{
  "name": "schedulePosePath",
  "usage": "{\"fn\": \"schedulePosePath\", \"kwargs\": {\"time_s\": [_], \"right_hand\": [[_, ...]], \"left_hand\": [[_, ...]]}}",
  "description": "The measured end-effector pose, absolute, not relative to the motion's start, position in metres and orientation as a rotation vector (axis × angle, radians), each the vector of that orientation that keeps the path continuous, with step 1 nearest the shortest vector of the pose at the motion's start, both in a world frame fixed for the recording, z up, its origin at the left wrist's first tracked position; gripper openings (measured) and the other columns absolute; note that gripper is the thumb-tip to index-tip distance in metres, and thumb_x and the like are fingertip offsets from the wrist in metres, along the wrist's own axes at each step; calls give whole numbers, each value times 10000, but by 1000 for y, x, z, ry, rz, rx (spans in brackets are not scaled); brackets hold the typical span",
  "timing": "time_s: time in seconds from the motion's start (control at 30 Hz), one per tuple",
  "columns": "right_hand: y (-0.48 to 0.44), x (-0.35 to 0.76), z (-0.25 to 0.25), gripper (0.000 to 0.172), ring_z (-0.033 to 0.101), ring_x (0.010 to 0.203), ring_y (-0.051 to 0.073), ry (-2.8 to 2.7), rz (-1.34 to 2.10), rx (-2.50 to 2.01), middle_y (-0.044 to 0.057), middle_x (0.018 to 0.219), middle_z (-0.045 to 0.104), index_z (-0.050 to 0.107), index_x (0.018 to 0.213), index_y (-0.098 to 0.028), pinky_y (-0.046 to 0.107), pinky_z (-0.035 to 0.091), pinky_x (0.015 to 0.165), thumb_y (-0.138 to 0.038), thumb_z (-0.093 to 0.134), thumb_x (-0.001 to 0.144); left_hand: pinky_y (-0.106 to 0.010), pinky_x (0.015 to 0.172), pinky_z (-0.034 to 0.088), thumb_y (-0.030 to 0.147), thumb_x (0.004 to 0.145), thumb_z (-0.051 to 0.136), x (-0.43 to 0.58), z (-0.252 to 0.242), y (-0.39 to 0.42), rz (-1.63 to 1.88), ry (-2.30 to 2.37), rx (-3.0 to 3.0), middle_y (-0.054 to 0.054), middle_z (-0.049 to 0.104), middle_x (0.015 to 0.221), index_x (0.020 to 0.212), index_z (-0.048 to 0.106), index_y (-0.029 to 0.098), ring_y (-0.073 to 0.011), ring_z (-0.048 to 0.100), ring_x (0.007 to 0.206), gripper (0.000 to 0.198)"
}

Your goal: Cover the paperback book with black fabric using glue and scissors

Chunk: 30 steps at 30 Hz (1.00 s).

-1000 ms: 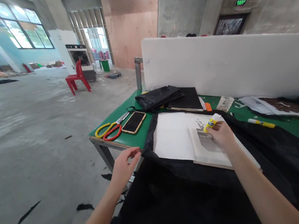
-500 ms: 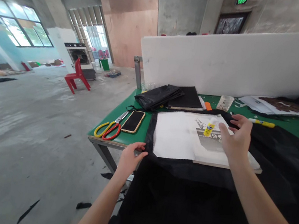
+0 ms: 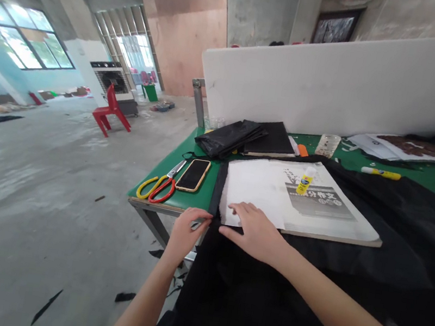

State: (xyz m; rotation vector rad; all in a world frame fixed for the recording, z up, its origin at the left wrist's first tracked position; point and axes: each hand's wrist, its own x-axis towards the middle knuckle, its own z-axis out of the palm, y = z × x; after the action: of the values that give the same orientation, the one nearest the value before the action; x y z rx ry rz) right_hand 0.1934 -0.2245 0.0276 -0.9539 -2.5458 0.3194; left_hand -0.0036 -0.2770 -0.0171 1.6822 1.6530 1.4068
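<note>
A black cloth [image 3: 262, 297] covers the near side of the table and hangs over its front edge. On it lies an open white book [image 3: 257, 186] with a grey printed panel. My left hand [image 3: 187, 230] pinches the cloth's edge at the book's near left corner. Just to its right, my right hand [image 3: 254, 232] hovers over that same corner, thumb and fingers apart, holding nothing. A yellow glue stick [image 3: 304, 182] stands upright on the book's printed page.
Scissors with yellow and red handles [image 3: 160, 184] and a phone [image 3: 193, 175] lie on the green tabletop [image 3: 180, 151] at left. Folded black sheets [image 3: 230, 137], a clear cup [image 3: 327, 146] and another glue stick [image 3: 381, 173] are farther back. A white board [image 3: 336, 88] stands behind.
My right hand has come left from beside the glue stick to the book's near left corner. My left hand stays at the cloth's edge, its fingers drawn closer together.
</note>
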Motion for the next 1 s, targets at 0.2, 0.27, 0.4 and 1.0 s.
{"fn": "schedulePosePath", "kwargs": {"time_s": [0.2,0.27,0.4,1.0], "right_hand": [[-191,184,21,529,399,1239,157,-2683,363,-579,56,1326,477,393,1326,-207,397,222,1084,-52,342,823],[-183,183,15,556,391,1249,153,-2736,332,-530,61,1314,491,406,1310,-199,419,169,1102,-15,349,789],[-177,181,6,403,485,1155,160,-2728,295,-563,74,1198,579,478,1214,-184,445,177,1090,-61,360,850],[-245,186,-14,544,443,1169,248,-2756,-99,-473,119,1182,564,513,1196,-129,494,22,1132,-488,591,794]], "left_hand": [[-325,890,427,238,781,599,-5,-24,-288,1425,1559,1795,-64,642,944,810,709,243,-205,579,934,113],[-335,895,427,240,785,594,-6,-26,-290,1420,1541,1838,-70,634,963,810,706,242,-208,571,954,115],[-348,893,424,214,796,583,-11,-27,-292,1359,1487,1995,-67,645,942,812,696,245,-206,570,952,119],[-349,885,424,116,801,542,-27,-51,-307,1219,1572,2371,-49,639,979,837,626,249,-190,568,969,161]]}}
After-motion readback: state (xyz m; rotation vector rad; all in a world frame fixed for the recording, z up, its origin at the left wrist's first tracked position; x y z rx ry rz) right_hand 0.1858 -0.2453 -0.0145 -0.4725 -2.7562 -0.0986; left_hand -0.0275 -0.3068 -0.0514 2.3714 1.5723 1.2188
